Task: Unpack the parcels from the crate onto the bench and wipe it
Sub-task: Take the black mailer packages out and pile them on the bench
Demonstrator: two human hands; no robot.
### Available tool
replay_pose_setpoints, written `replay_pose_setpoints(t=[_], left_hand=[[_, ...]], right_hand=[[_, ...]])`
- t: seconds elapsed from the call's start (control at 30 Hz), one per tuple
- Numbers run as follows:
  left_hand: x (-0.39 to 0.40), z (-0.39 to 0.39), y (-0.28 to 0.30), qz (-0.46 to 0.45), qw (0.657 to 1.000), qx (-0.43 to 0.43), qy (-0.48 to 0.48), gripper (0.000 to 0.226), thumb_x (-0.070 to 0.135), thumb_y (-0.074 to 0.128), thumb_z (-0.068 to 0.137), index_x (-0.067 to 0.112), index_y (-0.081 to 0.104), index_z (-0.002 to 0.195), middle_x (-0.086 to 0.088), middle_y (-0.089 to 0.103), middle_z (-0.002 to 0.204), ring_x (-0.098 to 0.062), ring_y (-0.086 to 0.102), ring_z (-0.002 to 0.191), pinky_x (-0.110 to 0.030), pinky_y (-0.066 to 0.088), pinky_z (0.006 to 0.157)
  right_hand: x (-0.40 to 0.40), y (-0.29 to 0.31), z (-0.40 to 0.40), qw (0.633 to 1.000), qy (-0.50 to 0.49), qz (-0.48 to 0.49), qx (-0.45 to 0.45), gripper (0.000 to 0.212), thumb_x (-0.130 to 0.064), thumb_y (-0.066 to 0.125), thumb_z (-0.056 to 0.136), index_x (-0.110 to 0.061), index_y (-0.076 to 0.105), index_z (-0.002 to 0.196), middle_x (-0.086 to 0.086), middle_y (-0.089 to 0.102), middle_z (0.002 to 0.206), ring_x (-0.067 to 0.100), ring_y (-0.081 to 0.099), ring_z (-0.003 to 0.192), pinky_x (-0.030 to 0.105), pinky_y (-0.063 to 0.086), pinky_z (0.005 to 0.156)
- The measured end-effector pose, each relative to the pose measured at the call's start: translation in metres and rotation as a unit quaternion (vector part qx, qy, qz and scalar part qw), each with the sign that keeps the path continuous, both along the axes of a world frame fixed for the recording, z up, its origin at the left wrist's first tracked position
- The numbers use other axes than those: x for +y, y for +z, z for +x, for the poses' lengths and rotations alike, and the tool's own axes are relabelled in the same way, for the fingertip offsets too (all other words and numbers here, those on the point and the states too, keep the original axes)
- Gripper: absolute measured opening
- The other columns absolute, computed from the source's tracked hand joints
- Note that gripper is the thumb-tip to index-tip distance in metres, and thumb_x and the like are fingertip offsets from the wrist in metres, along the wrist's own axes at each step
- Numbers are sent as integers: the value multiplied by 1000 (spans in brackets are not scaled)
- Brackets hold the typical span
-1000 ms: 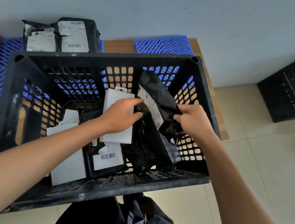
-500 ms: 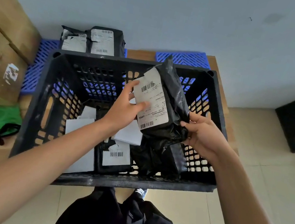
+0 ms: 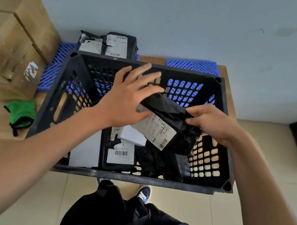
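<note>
Over the black crate [image 3: 222,113], the right hand [image 3: 213,123] has its grip pinched on the crumpled end of a black parcel [image 3: 164,121] with a white label, held above the crate's inside. The left hand [image 3: 126,98] is released, fingers spread, its palm against the parcel's other end. More parcels lie in the crate; two labelled ones [image 3: 110,45] sit on the desk [image 3: 153,59] behind it, by the wall.

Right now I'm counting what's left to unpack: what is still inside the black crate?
Inside the black crate: a black bag with a barcode label, two white boxes and a crumpled black bag. The right hand pinches another black parcel above them. Anything beneath is covered.
</note>
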State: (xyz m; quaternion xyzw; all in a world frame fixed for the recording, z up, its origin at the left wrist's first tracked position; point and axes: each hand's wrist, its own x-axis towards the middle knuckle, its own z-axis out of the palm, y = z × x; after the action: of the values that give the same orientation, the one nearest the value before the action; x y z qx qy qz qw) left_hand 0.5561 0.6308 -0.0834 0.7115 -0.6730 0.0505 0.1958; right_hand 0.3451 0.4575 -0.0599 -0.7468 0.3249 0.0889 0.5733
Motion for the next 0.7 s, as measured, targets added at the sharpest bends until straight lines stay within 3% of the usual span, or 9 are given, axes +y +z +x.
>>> replay_pose_setpoints(t=[0.13,0.2,0.33,0.43,0.5,0.6,0.7], left_hand=[[-4,-5,11,85,995,-18,-56,71,45,80,81,22,56,144,3,57,146,-19,44,143,-57,16,122],[-6,-9,13,129,989,8,-64,69,41,77,86,23,52,147,4,62,141,-19,54,133,-50,23,121],[-5,-12,12,150,981,118,-31,59,30,76,90,29,53,144,7,67,128,-18,61,116,-41,46,101],[1,-10,7,130,974,187,14,56,27,77,89,29,56,142,10,66,129,-13,60,118,-43,49,101],[4,-8,3,102,963,245,54,53,25,78,88,29,59,138,13,70,120,-8,64,109,-39,51,98],[8,-7,0,34,939,316,131,45,22,81,85,31,65,126,19,70,104,-3,66,91,-25,53,85],[9,-8,0,-36,908,369,195,37,22,84,82,31,69,114,21,70,98,3,65,91,-10,49,77]], right_hand=[[-6,18,15,994,70,-77,22,39,3,55,97,-25,81,90,-2,78,93,17,72,97,40,50,103],[-7,23,22,988,101,-110,30,36,1,55,98,-24,81,95,0,78,93,21,70,99,45,49,104],[-6,27,30,985,119,-125,23,34,-2,54,100,-23,80,103,0,77,94,20,71,97,43,52,100],[-6,25,31,992,69,-105,-30,28,-11,57,101,-29,77,109,-9,78,95,7,73,94,27,53,90],[-9,21,31,990,12,-120,-76,20,-28,59,102,-33,76,110,-15,78,95,0,72,92,22,51,85],[-17,15,29,978,-105,-141,-115,25,-48,57,99,-34,77,104,-14,77,95,2,71,92,33,56,87],[-20,7,27,957,-216,-145,-126,28,-46,59,98,-30,74,116,-16,75,105,3,69,102,45,56,98]])
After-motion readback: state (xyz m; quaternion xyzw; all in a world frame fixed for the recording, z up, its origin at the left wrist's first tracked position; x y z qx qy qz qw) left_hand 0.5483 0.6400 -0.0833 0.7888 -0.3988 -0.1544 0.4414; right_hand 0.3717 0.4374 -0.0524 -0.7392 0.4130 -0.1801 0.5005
